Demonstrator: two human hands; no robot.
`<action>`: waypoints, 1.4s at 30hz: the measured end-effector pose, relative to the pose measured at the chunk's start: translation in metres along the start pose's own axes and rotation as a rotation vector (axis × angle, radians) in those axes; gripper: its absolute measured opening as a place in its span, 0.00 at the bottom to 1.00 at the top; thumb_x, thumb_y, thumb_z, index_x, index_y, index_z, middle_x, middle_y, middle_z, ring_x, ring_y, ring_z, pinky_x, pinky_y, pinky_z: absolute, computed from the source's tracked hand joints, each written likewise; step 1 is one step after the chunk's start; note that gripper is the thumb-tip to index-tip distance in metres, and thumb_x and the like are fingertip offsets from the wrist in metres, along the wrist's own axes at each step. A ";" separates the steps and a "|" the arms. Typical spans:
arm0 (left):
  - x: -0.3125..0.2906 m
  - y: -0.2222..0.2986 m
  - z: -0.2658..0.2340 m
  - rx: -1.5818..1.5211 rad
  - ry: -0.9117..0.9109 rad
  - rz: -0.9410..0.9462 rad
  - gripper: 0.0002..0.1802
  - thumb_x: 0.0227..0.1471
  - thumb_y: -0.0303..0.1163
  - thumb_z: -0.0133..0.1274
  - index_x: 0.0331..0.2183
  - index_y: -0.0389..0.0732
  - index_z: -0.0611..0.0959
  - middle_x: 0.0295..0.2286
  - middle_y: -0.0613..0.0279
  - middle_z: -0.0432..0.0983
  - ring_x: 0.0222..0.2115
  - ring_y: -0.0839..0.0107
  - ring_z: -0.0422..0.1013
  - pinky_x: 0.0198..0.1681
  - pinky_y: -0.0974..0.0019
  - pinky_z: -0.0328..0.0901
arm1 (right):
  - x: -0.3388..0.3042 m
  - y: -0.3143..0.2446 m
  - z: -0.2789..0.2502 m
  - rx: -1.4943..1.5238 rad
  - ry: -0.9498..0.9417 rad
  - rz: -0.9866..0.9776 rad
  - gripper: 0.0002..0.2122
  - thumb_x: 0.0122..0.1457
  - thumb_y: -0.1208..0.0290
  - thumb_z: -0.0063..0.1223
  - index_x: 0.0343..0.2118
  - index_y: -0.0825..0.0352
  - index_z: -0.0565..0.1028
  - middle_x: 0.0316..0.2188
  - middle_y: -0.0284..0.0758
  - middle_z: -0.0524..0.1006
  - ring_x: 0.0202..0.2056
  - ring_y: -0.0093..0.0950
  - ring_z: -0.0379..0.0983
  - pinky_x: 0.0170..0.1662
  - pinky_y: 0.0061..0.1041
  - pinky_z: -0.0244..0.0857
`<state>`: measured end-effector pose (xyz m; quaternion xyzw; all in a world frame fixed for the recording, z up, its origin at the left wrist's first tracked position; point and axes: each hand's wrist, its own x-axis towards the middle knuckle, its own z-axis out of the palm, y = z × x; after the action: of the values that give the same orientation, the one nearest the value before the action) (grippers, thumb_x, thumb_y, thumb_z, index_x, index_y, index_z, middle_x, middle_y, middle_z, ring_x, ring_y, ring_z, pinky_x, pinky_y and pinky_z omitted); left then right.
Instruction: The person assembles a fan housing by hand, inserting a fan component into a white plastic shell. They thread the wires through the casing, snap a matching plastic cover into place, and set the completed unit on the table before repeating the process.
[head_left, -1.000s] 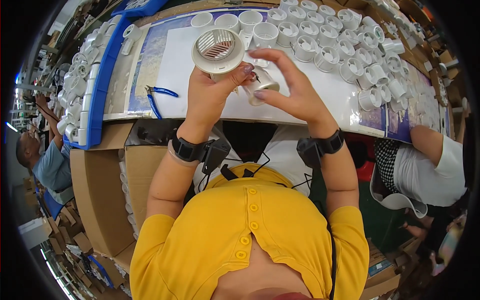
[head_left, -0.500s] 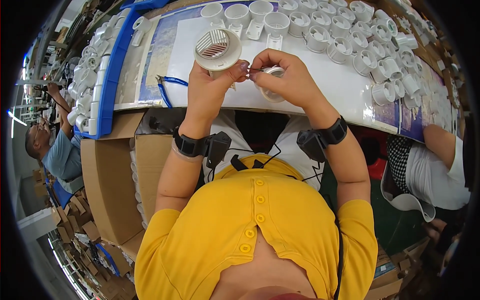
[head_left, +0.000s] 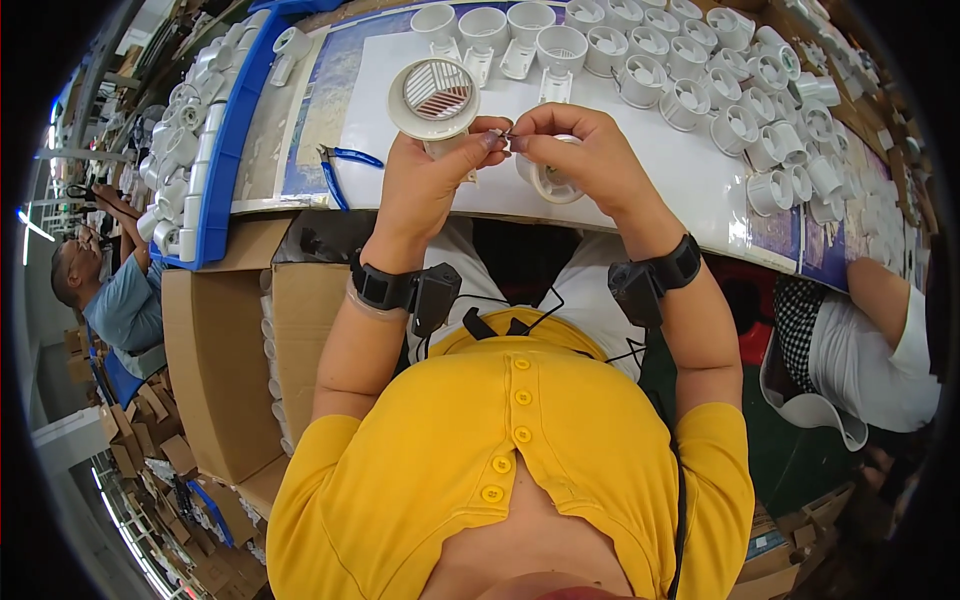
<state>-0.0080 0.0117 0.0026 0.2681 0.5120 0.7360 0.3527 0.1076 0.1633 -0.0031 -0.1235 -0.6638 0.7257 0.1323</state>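
My left hand (head_left: 428,180) is closed around a white round plastic housing (head_left: 433,127) with a slotted grille, its wide rim facing up. My right hand (head_left: 580,155) is pinched, its thumb and forefinger meeting my left fingertips at thin dark wire ends (head_left: 506,135). A second white round part (head_left: 555,183) is just under my right hand; whether my lower fingers touch it is hidden. Blue-handled cutters (head_left: 340,168) lie on the table left of my left hand, jaws apart.
White cups with flat tabs (head_left: 560,50) stand in a row beyond my hands. Many similar white parts (head_left: 685,105) crowd the right of the table. A blue tray (head_left: 222,150) full of white fittings is at left, above an open cardboard box (head_left: 215,370). People sit at both sides.
Both hands keep nearly the same place. My right fingers have closed in on my left fingertips, and the wire shows shorter between them. The view has shifted slightly.
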 end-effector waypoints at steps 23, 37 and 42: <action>0.005 -0.005 0.001 0.378 0.070 0.217 0.24 0.47 0.22 0.54 0.46 0.36 0.64 0.37 0.57 0.71 0.29 0.74 0.72 0.29 0.72 0.70 | 0.005 -0.047 0.008 -0.763 0.026 -0.540 0.05 0.52 0.75 0.56 0.32 0.67 0.78 0.38 0.34 0.70 0.36 0.26 0.73 0.39 0.21 0.68; 0.006 -0.013 -0.009 0.287 0.083 0.212 0.19 0.52 0.26 0.47 0.45 0.35 0.62 0.36 0.57 0.69 0.26 0.76 0.71 0.27 0.72 0.70 | 0.011 -0.023 0.014 -0.683 0.101 -0.574 0.05 0.55 0.78 0.51 0.35 0.68 0.75 0.39 0.35 0.72 0.36 0.27 0.73 0.38 0.23 0.68; 0.017 -0.037 -0.012 0.318 0.193 0.151 0.18 0.53 0.27 0.46 0.44 0.32 0.61 0.35 0.55 0.69 0.25 0.75 0.71 0.25 0.72 0.70 | 0.034 0.028 -0.001 -0.631 0.209 -0.521 0.05 0.56 0.78 0.50 0.35 0.68 0.74 0.34 0.34 0.75 0.31 0.23 0.72 0.36 0.20 0.66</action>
<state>-0.0185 0.0266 -0.0361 0.2862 0.6317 0.6924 0.1993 0.0755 0.1736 -0.0315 -0.0591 -0.8454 0.4129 0.3338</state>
